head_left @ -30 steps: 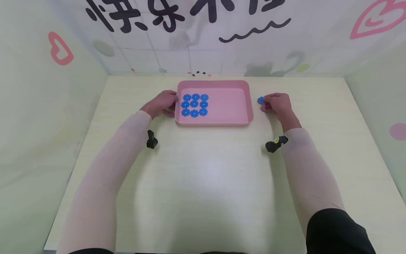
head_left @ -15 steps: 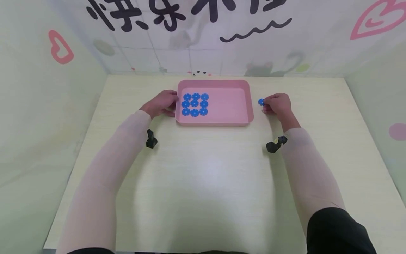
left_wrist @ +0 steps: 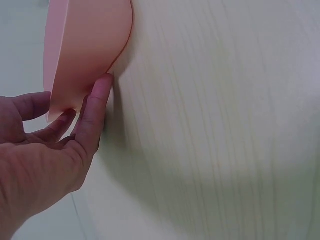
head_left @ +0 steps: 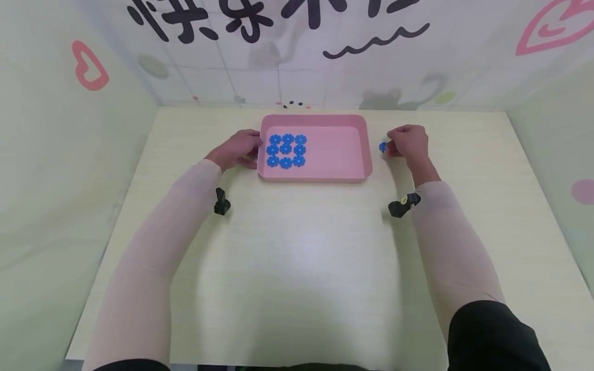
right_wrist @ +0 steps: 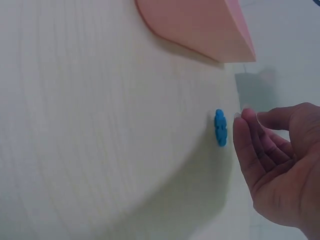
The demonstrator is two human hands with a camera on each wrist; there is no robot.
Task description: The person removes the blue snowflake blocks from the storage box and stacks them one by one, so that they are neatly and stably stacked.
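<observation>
The right hand (head_left: 407, 141) has drawn back a little and let go of the blue disc (right_wrist: 220, 127); its fingers are loosely curled just beside it. The disc lies on the table (head_left: 301, 247), at three o'clock of the pink tray (head_left: 325, 175). The left hand (head_left: 236, 149) still rests relaxed fingers against the tray's nine o'clock wall, so the loose disc remains outside.

The pink tray (head_left: 315, 175) stands near the tabletop's (head_left: 301, 268) far edge, the left hand (head_left: 236, 149) against its left wall. A blue gear disc (head_left: 382, 147) lies just right of it. The near half is bare.
</observation>
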